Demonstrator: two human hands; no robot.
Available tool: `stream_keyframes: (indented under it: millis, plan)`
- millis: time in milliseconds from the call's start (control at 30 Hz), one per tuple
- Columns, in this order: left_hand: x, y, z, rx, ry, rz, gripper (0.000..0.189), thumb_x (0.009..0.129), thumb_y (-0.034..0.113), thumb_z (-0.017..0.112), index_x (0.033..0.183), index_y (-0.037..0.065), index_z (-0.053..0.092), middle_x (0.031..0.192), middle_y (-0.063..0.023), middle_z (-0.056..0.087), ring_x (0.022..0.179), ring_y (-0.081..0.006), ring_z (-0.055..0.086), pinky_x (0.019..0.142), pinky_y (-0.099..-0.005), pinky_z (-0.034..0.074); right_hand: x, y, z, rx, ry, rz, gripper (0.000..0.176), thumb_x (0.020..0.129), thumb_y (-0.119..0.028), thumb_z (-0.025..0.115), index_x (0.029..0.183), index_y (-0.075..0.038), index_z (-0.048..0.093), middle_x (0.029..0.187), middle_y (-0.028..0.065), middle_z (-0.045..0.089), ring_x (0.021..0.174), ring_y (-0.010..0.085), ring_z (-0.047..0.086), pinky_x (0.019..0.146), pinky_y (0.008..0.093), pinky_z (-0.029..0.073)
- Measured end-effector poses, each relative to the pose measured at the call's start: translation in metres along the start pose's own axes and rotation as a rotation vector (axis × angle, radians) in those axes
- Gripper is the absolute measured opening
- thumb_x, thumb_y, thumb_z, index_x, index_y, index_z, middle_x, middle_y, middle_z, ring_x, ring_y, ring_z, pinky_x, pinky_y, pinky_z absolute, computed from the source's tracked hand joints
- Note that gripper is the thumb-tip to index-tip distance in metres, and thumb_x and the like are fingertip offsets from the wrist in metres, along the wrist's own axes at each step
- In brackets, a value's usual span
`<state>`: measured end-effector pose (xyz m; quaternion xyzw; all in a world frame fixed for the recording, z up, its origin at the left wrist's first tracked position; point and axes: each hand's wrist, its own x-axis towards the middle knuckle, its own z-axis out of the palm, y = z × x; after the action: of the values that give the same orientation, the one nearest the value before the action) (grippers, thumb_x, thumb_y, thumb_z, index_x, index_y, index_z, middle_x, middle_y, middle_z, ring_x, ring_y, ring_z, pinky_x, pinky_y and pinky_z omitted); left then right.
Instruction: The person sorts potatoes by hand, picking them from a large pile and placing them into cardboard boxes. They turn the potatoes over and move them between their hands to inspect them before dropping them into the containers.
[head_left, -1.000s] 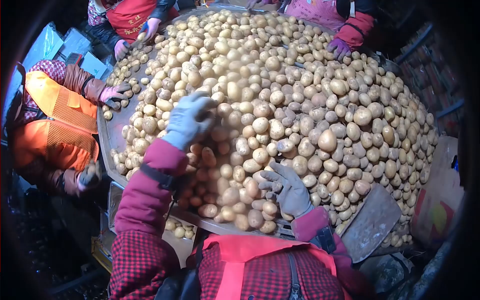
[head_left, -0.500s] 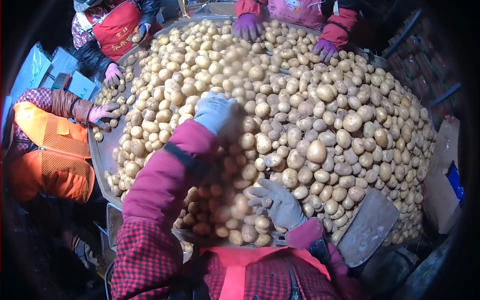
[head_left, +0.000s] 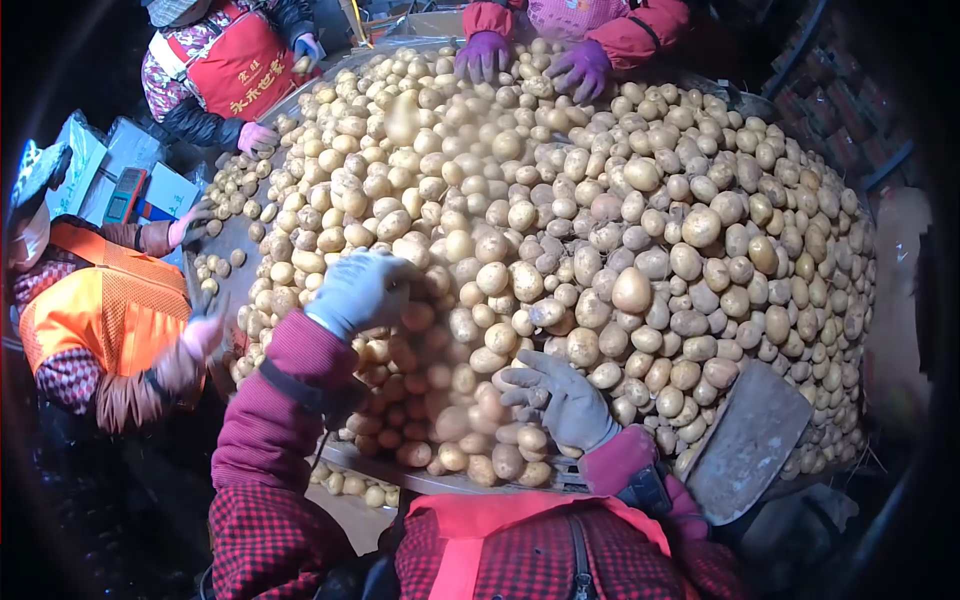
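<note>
A large heap of potatoes (head_left: 640, 230) covers the table before me. My left hand (head_left: 358, 290), in a light blue-grey glove, is over the heap's near left part. Its fingers curl downward to the right, and whatever is under them is hidden. Just beside its fingertips lie shaded, reddish-looking potatoes (head_left: 418, 316). My right hand (head_left: 568, 402), in a grey glove, rests at the near edge of the heap with fingers apart, touching potatoes and holding nothing visible.
A flat grey board (head_left: 750, 440) leans on the heap at right. The table's rim (head_left: 450, 484) runs close to my body, with more potatoes (head_left: 350, 486) below it. Co-workers' gloved hands (head_left: 484, 56) work at the far side and left. A handheld device (head_left: 124, 195) lies on boxes.
My left hand has drawn back from the heap's middle toward me and leftward. My right hand has barely moved. The co-worker in orange has raised a hand; another's purple-gloved hands have come closer together.
</note>
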<state>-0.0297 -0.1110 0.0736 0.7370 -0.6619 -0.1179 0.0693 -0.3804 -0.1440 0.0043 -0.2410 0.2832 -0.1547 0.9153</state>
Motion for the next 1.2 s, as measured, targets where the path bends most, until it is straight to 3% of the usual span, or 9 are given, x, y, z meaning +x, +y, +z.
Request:
stream_keyframes:
  millis: [233,400,433,500,700,733,833,933,1200]
  plan:
    - [0.102,-0.039,-0.034,0.302,0.389,-0.024,0.023,0.094,0.025,0.065,0.112,0.019,0.076,0.095,-0.0145,0.075,0.091,-0.0377,0.071,0.08,-0.0509,0.056,0.003,0.006,-0.014,0.003,-0.052,-0.015,0.052,0.111,-0.039,0.044,0.152,-0.007,0.047,0.141,0.0215,0.062,0.118,0.0256,0.067,0.098,0.0403,0.055]
    - [0.192,-0.057,-0.031,0.437,-0.027,-0.221,0.035,0.09,0.029,0.07,0.119,0.011,0.074,0.118,-0.0212,0.074,0.113,-0.0375,0.072,0.093,-0.0499,0.058,0.0,0.004,-0.01,-0.111,-0.014,0.013,0.049,0.108,-0.039,0.052,0.148,-0.011,0.052,0.145,0.0258,0.054,0.118,0.0343,0.065,0.098,0.0628,0.058]
    - [0.205,-0.058,-0.031,0.428,-0.073,-0.241,0.036,0.088,0.028,0.072,0.119,0.011,0.074,0.119,-0.0212,0.074,0.114,-0.0377,0.072,0.094,-0.0493,0.058,0.0,-0.001,-0.005,-0.05,0.002,0.064,0.052,0.107,-0.043,0.053,0.147,-0.01,0.052,0.145,0.0254,0.055,0.116,0.0341,0.066,0.097,0.0554,0.059]
    - [0.216,-0.058,-0.024,0.419,-0.145,-0.261,0.039,0.084,0.026,0.076,0.119,0.01,0.076,0.119,-0.0211,0.075,0.115,-0.0381,0.071,0.095,-0.0482,0.058,0.004,-0.004,-0.009,0.111,-0.015,0.059,0.04,0.107,-0.004,0.05,0.147,0.002,0.052,0.129,0.0166,0.065,0.108,0.022,0.069,0.084,0.0325,0.059]
    - [0.225,-0.076,-0.016,0.387,-0.122,-0.227,0.047,0.076,0.033,0.081,0.115,0.009,0.076,0.112,-0.0216,0.076,0.109,-0.0389,0.073,0.093,-0.049,0.058,0.001,0.0,-0.007,-0.3,-0.107,-0.161,0.043,0.108,-0.019,0.055,0.143,0.006,0.053,0.124,0.0173,0.068,0.106,0.0239,0.07,0.082,0.0362,0.06]
    - [0.223,-0.076,-0.02,0.379,-0.187,-0.223,0.049,0.076,0.038,0.083,0.114,0.008,0.076,0.109,-0.0221,0.076,0.107,-0.0388,0.073,0.092,-0.0482,0.058,0.006,-0.005,-0.011,0.153,-0.005,0.096,0.04,0.108,-0.01,0.051,0.145,0.005,0.052,0.128,0.0189,0.067,0.107,0.0235,0.07,0.084,0.0353,0.06]
    - [0.213,-0.072,-0.035,0.259,-0.289,-0.29,0.05,0.076,0.042,0.084,0.112,0.008,0.077,0.107,-0.0224,0.076,0.105,-0.0383,0.074,0.092,-0.0472,0.058,0.0,-0.004,-0.009,0.044,-0.056,0.039,0.044,0.109,-0.004,0.045,0.153,0.004,0.042,0.141,0.0253,0.058,0.119,0.0308,0.067,0.087,0.0327,0.056]
    - [0.211,-0.071,-0.025,0.284,-0.184,-0.346,0.051,0.077,0.045,0.084,0.11,0.006,0.079,0.108,-0.0217,0.077,0.107,-0.037,0.074,0.094,-0.0451,0.058,0.003,0.004,-0.014,-0.342,-0.108,-0.12,0.046,0.109,-0.005,0.047,0.153,0.003,0.042,0.142,0.0252,0.056,0.119,0.0299,0.067,0.087,0.0342,0.056]
    - [0.172,-0.035,-0.028,0.154,0.109,-0.473,0.037,0.09,0.031,0.074,0.119,0.007,0.075,0.117,-0.0215,0.075,0.113,-0.0378,0.072,0.095,-0.047,0.057,-0.004,-0.004,0.002,-0.273,-0.078,-0.082,0.044,0.112,-0.01,0.041,0.156,-0.006,0.045,0.144,0.021,0.059,0.124,0.0237,0.064,0.091,0.0331,0.057]
